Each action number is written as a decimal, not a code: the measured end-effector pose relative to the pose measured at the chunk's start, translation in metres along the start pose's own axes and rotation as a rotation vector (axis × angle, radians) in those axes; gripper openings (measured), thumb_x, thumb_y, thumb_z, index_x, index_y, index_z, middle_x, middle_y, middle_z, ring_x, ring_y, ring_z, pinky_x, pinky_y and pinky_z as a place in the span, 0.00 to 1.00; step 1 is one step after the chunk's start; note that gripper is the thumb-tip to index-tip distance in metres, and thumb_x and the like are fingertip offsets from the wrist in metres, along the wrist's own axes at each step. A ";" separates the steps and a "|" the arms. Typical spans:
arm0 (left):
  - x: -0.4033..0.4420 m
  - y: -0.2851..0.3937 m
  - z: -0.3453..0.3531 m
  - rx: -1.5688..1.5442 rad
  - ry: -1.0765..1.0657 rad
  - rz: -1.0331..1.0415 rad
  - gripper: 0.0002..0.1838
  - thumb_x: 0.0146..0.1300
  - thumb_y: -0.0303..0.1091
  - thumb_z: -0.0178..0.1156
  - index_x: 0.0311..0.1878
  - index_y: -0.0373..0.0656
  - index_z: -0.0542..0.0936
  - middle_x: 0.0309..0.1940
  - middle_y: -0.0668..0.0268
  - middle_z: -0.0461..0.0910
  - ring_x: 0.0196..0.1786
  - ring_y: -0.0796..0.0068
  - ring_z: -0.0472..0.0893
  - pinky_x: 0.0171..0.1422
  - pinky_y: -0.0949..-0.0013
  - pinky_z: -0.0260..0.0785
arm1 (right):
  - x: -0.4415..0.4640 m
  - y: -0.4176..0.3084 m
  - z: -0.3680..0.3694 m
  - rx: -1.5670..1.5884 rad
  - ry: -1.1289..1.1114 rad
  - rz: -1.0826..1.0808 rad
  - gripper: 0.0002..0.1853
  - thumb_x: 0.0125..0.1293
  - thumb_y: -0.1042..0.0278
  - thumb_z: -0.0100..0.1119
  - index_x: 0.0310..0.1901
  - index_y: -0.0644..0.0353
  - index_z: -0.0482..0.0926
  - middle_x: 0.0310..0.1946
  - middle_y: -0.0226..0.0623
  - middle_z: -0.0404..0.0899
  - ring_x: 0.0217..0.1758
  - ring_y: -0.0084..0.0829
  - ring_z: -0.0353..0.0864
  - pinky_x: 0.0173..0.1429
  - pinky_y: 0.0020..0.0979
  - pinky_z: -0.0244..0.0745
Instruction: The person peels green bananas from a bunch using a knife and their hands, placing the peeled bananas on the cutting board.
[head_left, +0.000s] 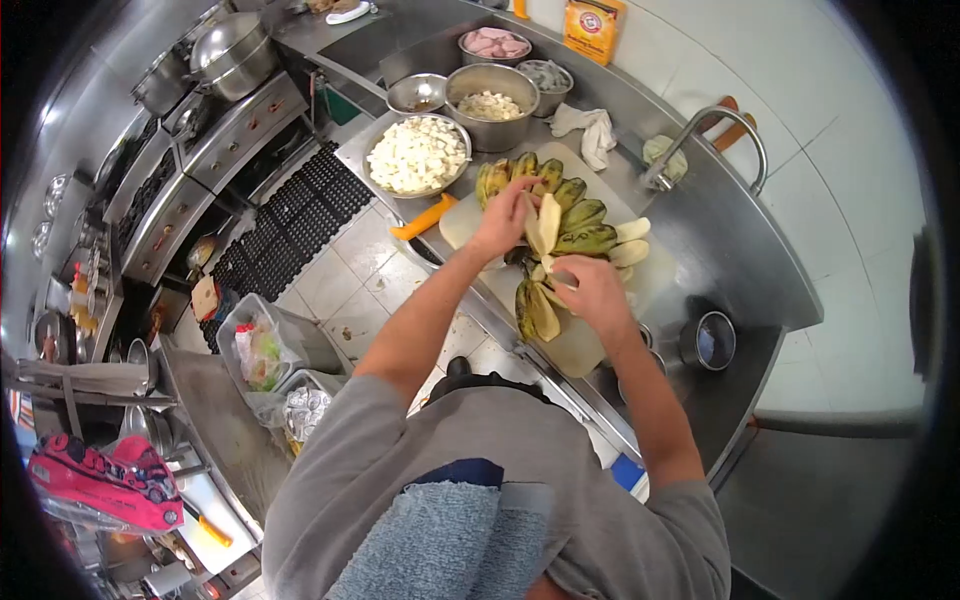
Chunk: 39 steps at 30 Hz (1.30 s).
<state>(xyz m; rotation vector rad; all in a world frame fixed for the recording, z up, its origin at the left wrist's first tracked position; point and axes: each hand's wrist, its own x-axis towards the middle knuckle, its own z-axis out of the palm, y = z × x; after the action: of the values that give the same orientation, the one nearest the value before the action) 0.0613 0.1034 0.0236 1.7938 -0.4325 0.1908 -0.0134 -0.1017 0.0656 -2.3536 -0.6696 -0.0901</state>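
My left hand [508, 217] is closed around a pale, peeled-looking plantain [546, 224] above a cutting board [575, 358]. Close to its lower end, my right hand [592, 288] has its fingers pressed together; what they pinch is hidden. Green plantains with dark marks [584, 239] lie in a row beyond my hands. Right of them are pale peeled plantains [630, 252]. Nearer to me, peels [538, 312] lie by my right hand.
Left of the board stand a bowl of white cubes [417, 154] and an orange-handled tool [424, 217]. Behind are a metal pot [491, 110], a bowl of pink pieces [495, 45] and a cloth [587, 134]. A curved faucet [720, 115] rises at right, near a metal cup [708, 340].
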 end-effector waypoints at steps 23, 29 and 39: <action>-0.037 0.050 0.062 0.451 -0.244 0.286 0.38 0.54 0.34 0.74 0.68 0.44 0.69 0.57 0.51 0.75 0.59 0.48 0.75 0.65 0.54 0.68 | -0.061 0.098 -0.018 0.587 0.675 0.988 0.25 0.68 0.46 0.61 0.48 0.65 0.84 0.27 0.31 0.80 0.27 0.22 0.76 0.28 0.29 0.70; -0.012 0.045 0.051 0.438 -0.065 0.170 0.29 0.59 0.32 0.69 0.63 0.41 0.73 0.49 0.53 0.78 0.51 0.53 0.78 0.58 0.59 0.72 | -0.074 0.084 -0.022 0.013 0.529 0.802 0.27 0.69 0.49 0.59 0.53 0.70 0.80 0.28 0.48 0.82 0.31 0.41 0.82 0.41 0.37 0.77; -0.022 0.064 0.029 0.312 -0.381 0.187 0.12 0.65 0.35 0.66 0.48 0.40 0.84 0.43 0.54 0.85 0.47 0.55 0.83 0.50 0.63 0.75 | -0.054 0.064 -0.048 0.934 0.310 0.771 0.20 0.69 0.52 0.62 0.53 0.60 0.79 0.27 0.30 0.81 0.27 0.19 0.77 0.21 0.22 0.62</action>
<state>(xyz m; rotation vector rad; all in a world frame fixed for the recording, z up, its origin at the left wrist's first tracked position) 0.0137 0.0663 0.0651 2.1025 -0.8832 0.0445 -0.0236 -0.1964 0.0510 -1.4863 0.3351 0.1673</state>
